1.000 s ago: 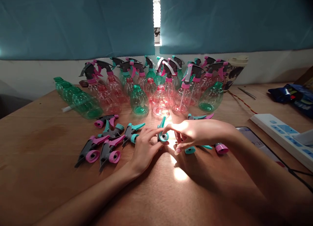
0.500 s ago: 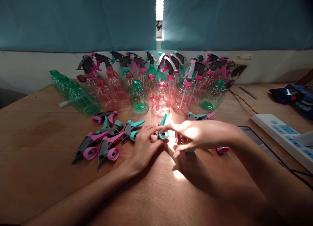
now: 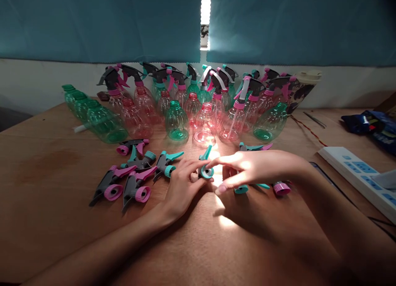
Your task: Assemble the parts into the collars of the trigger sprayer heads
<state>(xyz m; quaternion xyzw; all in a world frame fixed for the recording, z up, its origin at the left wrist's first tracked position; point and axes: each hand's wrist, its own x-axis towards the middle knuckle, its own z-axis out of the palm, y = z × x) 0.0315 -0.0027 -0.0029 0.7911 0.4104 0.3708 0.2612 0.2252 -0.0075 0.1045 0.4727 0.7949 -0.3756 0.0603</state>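
Observation:
My left hand point(image 3: 185, 183) rests on the table, its fingers closed around a grey trigger spray head with a teal collar point(image 3: 207, 172) and a teal trigger. The collar's opening faces me. Over from the right comes my right hand point(image 3: 247, 168), its index fingertip at the collar's upper edge and its thumb held apart, lower down. Nothing shows in its grasp; the other fingers are partly hidden. Beneath and beside this hand lie more spray heads, one with a teal collar point(image 3: 241, 189), another with a pink collar point(image 3: 281, 188).
Several loose pink and teal spray heads point(image 3: 136, 189) lie on the left. Behind them stand clear green and pink bottles point(image 3: 177, 123), many fitted with spray heads. A white power strip point(image 3: 355, 170), a phone point(image 3: 320, 170) and a patterned cup point(image 3: 301, 92) are on the right.
My right hand's thumb and fingers have shifted slightly, with its index finger still at the collar. My left hand keeps its hold. The view has moved a little.

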